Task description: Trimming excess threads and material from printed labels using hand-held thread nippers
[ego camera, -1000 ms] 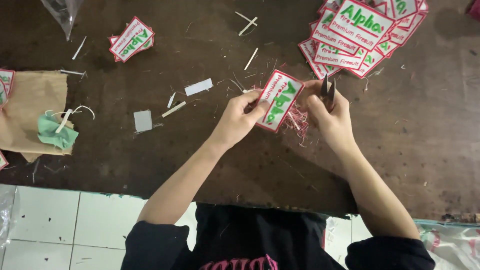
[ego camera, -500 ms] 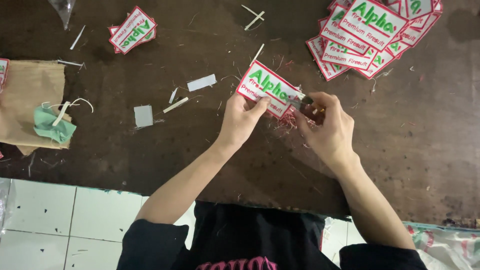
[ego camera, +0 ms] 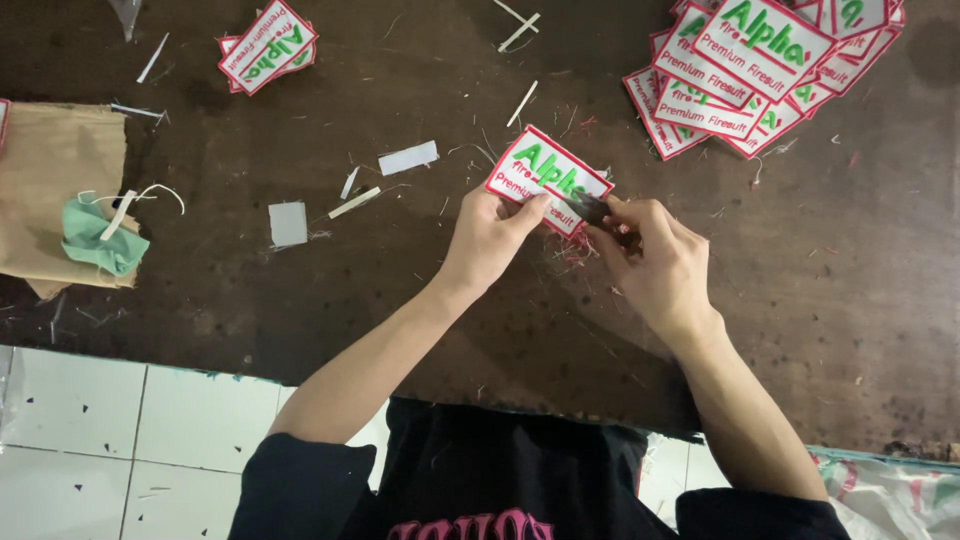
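My left hand (ego camera: 488, 238) pinches the lower edge of a white embroidered patch (ego camera: 540, 170) with a red border and green lettering, held just above the dark wooden table (ego camera: 420, 290). My right hand (ego camera: 655, 262) grips a small dark cutting tool (ego camera: 590, 208) whose tip rests at the patch's right lower edge. Loose red thread trimmings (ego camera: 572, 250) lie under the hands.
A pile of similar patches (ego camera: 745, 70) lies at the upper right, two more (ego camera: 268, 45) at the upper left. Brown paper (ego camera: 45, 190) with a green cloth scrap (ego camera: 100, 240) sits left. White offcuts (ego camera: 288, 222) are scattered. Tiled floor (ego camera: 130, 430) shows below.
The patch has been turned from upright to lying slanted with its lettering facing up. Both hands have shifted slightly lower, and the tool now sits at the patch's right edge.
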